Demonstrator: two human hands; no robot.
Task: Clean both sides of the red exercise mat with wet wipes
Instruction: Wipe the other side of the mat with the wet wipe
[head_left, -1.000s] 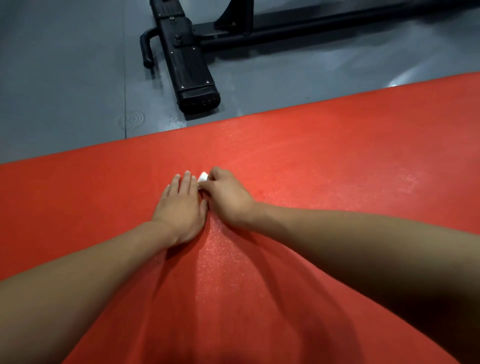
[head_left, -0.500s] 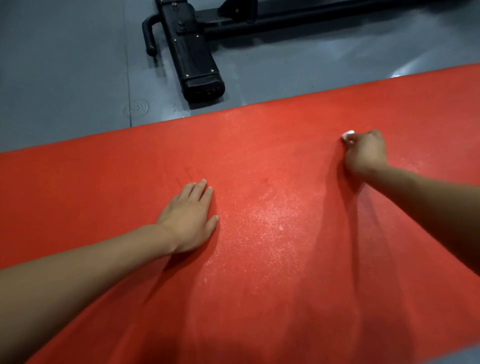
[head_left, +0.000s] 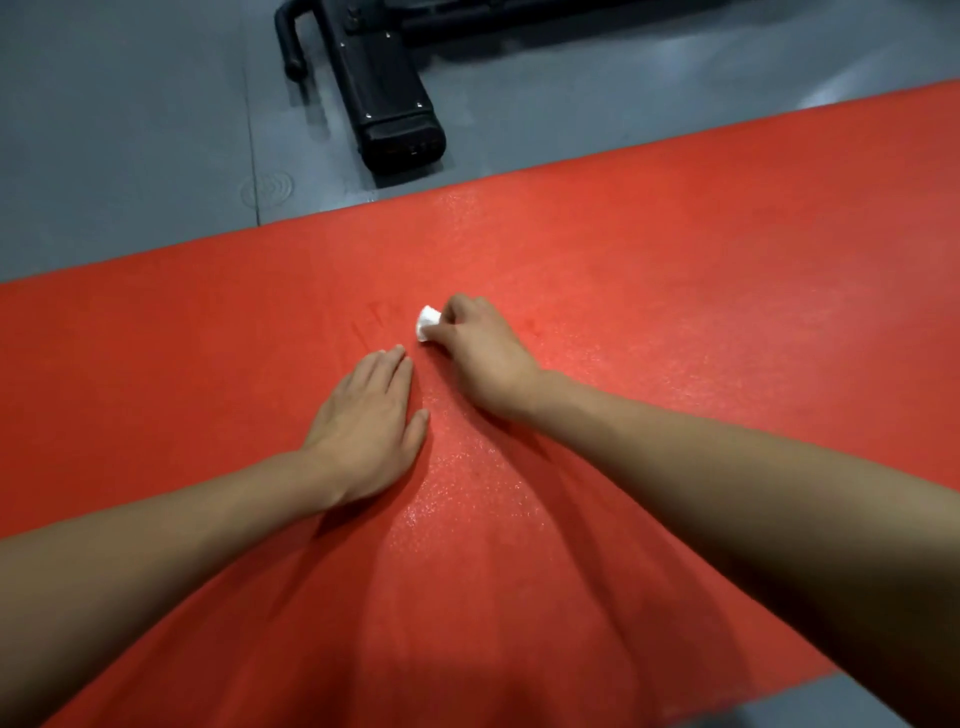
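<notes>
Left hand (head_left: 370, 422) flat, fingers spread, pinning mat (head_left: 675, 270) against sliding. Right hand (head_left: 480, 349) pinching wipe (head_left: 427, 322), scrubbing mid-mat just beyond.

The exercise mat (head_left: 675, 291) is plain red, speckled with small glistening wet dots near its middle. The wet wipe (head_left: 427, 322) is white. The floor (head_left: 130, 130) is flat grey, with a faint ring pattern at 11 o'clock. The machine base (head_left: 389, 98) is black.

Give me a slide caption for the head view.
Right hand wipes red mat with wet wipe; left hand steadies.
</notes>
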